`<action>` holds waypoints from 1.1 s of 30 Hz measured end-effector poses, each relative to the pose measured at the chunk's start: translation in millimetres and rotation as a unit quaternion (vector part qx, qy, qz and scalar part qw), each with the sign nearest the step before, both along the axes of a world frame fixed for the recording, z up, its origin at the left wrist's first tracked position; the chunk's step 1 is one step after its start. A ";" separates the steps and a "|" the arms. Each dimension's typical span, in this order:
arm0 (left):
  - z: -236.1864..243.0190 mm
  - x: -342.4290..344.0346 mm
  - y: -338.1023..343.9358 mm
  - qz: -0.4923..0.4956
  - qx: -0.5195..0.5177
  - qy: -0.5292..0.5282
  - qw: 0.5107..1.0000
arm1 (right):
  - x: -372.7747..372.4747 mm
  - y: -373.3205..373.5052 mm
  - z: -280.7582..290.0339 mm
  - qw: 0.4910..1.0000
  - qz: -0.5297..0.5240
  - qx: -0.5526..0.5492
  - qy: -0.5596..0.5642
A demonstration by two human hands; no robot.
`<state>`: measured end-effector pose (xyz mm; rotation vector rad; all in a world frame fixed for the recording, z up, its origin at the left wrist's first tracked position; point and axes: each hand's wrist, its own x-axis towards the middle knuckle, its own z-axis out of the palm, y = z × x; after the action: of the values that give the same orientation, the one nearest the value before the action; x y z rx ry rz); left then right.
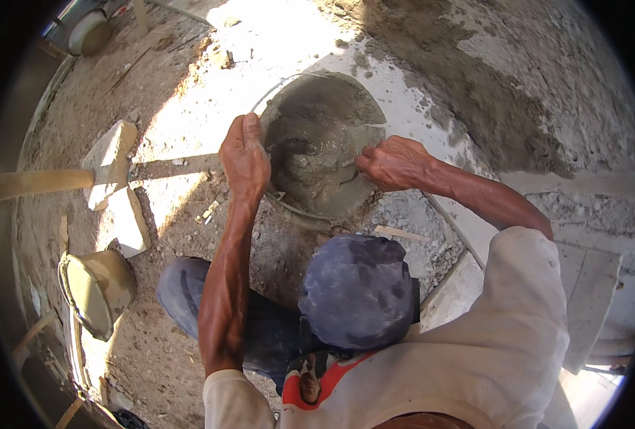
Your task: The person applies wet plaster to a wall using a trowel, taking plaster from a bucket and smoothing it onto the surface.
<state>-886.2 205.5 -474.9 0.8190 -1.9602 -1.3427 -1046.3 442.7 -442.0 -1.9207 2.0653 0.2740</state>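
Note:
A round bucket (304,214) of wet grey mortar (314,143) stands on the ground in front of me, its rim and wall smeared with the same mix. My left hand (246,159) is closed at the bucket's left edge, where a thin wire handle (278,86) curves up from the fingers toward the far rim. At the right side of the opening, my right hand (396,163) is closed in a fist with the knuckles over the mortar. What it grips is hidden by the fingers. The mortar's surface is uneven, with a swirl in the middle.
My knees (360,289) are bent close to the bucket. Broken pale slabs (114,168) and a tilted, mortar-stained bucket (99,289) lie to the left. Wet mortar (503,100) is spread at the far right. Another container (90,34) stands far left.

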 end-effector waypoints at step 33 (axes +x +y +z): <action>0.6 -1.0 12.6 -0.020 0.019 0.013 1.000 | -1.1 -17.5 15.7 0.998 -0.055 0.011 0.023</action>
<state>-887.2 218.1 -474.2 0.7792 -1.9452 -1.4123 -1047.4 425.2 -426.3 -1.7958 2.1794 0.3173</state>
